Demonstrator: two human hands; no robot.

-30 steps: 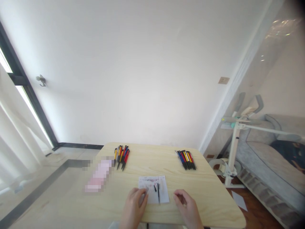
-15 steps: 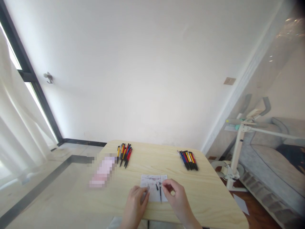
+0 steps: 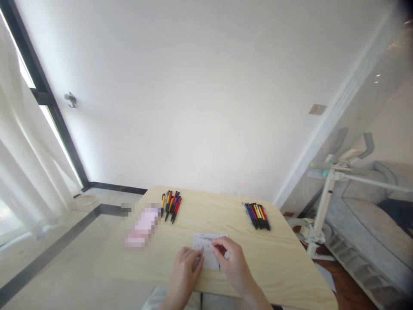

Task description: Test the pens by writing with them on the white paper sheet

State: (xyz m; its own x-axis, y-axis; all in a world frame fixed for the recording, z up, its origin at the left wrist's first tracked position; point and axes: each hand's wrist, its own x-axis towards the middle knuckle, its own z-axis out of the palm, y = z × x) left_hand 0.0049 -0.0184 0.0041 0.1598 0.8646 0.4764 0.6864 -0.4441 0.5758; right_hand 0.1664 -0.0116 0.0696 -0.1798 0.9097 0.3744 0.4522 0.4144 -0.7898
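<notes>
My left hand (image 3: 184, 269) is closed at the left edge of a printed sheet of white paper (image 3: 209, 263), with a slim greyish pen barrel (image 3: 198, 259) between thumb and fingers. Over the paper's right half, my right hand (image 3: 232, 261) pinches thumb and forefinger together. Whatever sits in that pinch is too small to make out. A thin dark pen part (image 3: 220, 267) shows just below the right hand on the paper, mostly covered by it.
Several pens (image 3: 170, 206) lie bunched at the table's far left, and another group of pens (image 3: 257, 216) lies at the far right. A blurred pink object (image 3: 143, 228) is on the left. The wooden table (image 3: 274, 267) meets a white wall (image 3: 206, 107).
My right hand has moved left across the paper, closer to my left hand, and now covers the small dark parts seen there before. The view has shifted slightly.
</notes>
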